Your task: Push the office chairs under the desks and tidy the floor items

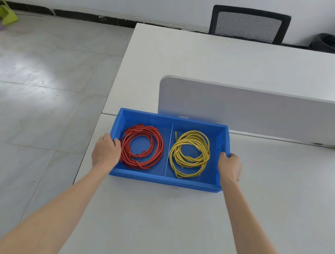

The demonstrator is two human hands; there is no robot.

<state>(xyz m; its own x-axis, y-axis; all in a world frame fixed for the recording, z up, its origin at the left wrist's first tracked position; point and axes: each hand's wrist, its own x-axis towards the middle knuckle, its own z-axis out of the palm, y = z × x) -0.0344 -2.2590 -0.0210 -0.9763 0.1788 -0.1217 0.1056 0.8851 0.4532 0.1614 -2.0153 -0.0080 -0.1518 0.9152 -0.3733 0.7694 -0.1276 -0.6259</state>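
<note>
On the white desk (pixel 152 219), a blue plastic bin (pixel 164 180) with red and yellow wire coils is gripped at both ends by the left hand (pixel 105 152) and right hand (pixel 229 167)

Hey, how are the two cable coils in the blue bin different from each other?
The red coil lies in the left compartment, next to the left hand; the yellow coil lies in the right. The red coil is wound neatly; the yellow coil is looser, with ends sticking out. Both lie flat in the blue bin.
</note>
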